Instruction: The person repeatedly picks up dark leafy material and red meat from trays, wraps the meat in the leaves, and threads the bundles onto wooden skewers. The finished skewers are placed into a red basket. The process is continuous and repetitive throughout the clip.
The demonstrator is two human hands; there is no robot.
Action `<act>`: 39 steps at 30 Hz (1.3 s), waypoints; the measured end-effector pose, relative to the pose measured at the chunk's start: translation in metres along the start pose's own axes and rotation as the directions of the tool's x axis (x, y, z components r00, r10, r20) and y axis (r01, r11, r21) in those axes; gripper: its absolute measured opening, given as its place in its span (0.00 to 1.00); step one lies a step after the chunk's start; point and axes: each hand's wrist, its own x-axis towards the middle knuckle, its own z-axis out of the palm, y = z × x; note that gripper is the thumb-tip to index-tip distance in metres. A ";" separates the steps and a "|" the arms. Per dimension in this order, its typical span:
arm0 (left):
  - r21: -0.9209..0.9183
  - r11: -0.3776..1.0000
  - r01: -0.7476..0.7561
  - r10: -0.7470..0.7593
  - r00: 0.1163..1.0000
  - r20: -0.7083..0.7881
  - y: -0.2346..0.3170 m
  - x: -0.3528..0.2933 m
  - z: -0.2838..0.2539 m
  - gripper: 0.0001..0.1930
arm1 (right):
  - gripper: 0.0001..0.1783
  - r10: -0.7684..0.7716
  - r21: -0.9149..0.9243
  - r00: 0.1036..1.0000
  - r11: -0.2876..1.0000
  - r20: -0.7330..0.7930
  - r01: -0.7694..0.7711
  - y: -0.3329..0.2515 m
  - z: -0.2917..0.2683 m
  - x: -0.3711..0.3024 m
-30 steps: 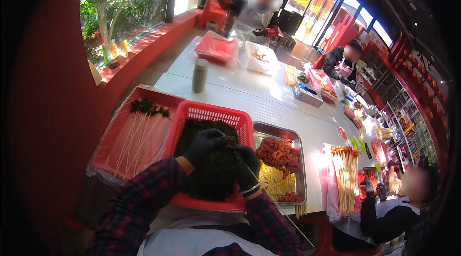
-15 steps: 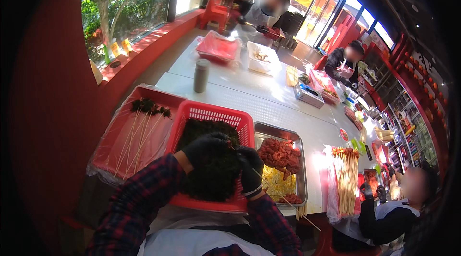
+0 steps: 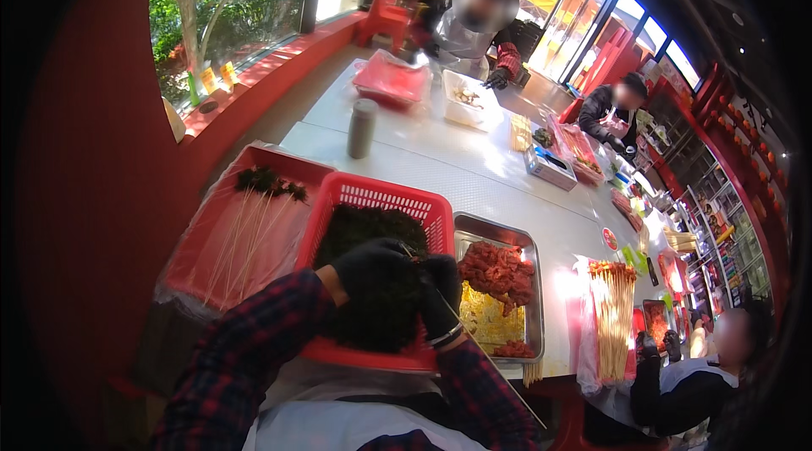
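Observation:
Above a red plastic basket point(image 3: 387, 187) heaped with dark green leafy pieces point(image 3: 364, 227), my black-gloved hands meet. My right hand point(image 3: 440, 292) is closed on a thin wooden skewer point(image 3: 491, 358), whose long end slants down past my right forearm. At the skewer's upper tip, the fingers of my left hand point(image 3: 372, 269) are pinched together; what lies between them is too dark to make out. Left of the basket, a plastic-lined red tray point(image 3: 199, 261) holds several skewers topped with dark green leaves point(image 3: 269, 183).
Right of the basket stands a metal tray point(image 3: 535, 282) with red marinated meat point(image 3: 499, 277) in it. Beyond are bundled skewers point(image 3: 612, 316), a grey tumbler point(image 3: 362, 129), a white bin point(image 3: 461, 112) and a glove box point(image 3: 550, 167). Several other people work around the white table point(image 3: 414, 165).
My hands have drawn slightly closer together at the skewer's tip, and the skewer slants more steeply. Across the table, a person's hand has come down to the white bin. The view has shifted slightly.

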 end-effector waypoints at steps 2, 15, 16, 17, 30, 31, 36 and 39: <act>-0.036 0.999 -0.001 0.000 1.000 -0.005 0.006 -0.005 0.015 0.05 | 0.11 0.019 0.068 1.000 0.998 -0.011 -0.019 -0.017 0.010 0.003; 0.486 0.854 -0.185 0.302 0.937 -0.175 0.212 -0.043 -0.146 0.04 | 0.26 0.063 0.052 0.998 0.997 -0.026 -0.062 -0.002 0.000 0.008; 0.777 0.613 -0.142 0.319 0.944 -0.079 0.217 -0.048 -0.171 0.05 | 0.26 0.066 0.061 0.998 0.996 -0.024 -0.065 0.000 0.001 0.009; 0.954 0.277 -0.111 0.337 0.942 0.012 0.223 -0.056 -0.196 0.07 | 0.26 0.073 0.070 0.997 0.995 -0.018 -0.071 0.001 0.001 0.009; 0.983 -0.168 -0.074 0.534 0.832 0.153 0.112 -0.004 -0.077 0.10 | 0.22 0.079 0.031 0.984 0.997 -0.158 -0.075 0.011 -0.015 0.014; 0.977 -0.173 -0.125 0.381 0.906 0.183 0.098 -0.007 -0.063 0.11 | 0.22 0.055 0.027 0.985 0.998 -0.163 -0.051 0.012 -0.013 0.014; 0.870 -0.429 -0.245 0.028 0.958 0.284 0.027 -0.002 -0.041 0.12 | 0.20 0.051 0.030 0.983 0.998 -0.178 -0.047 0.020 -0.012 0.015; 0.849 -0.443 -0.288 0.022 0.943 0.332 0.016 0.007 -0.053 0.12 | 0.19 0.056 -0.018 0.986 0.998 -0.155 -0.060 0.027 -0.014 0.017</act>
